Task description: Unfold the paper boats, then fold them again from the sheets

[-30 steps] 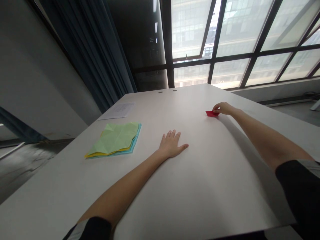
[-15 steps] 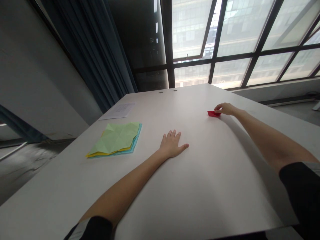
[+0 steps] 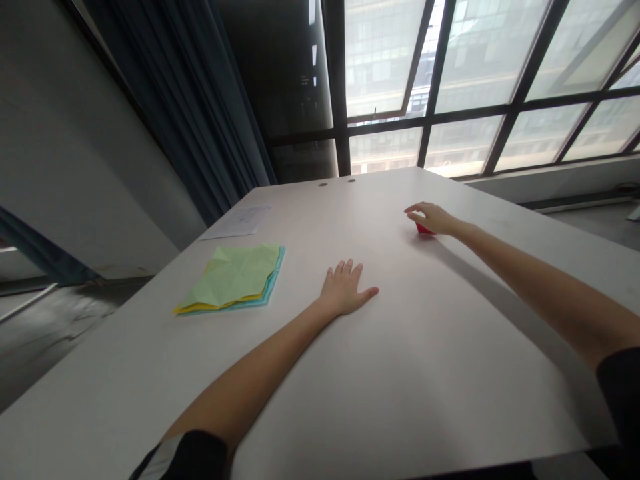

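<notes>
Now the bare right hand (image 3: 434, 218) has shifted over the small red folded-paper piece (image 3: 424, 229) on the white tabletop (image 3: 400, 367); its parted fingers seem to have released it, leaving it unheld. The left hand (image 3: 342, 291) lies flat, spread, empty.

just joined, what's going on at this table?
A person is working at a white table. Their right hand is over a small red piece, fingers extended and partly hiding it; I can't tell whether they touch. The left hand lies palm down, fingers spread. To its left is a stack of creased green, yellow and blue sheets, with a printed page beyond.
</notes>
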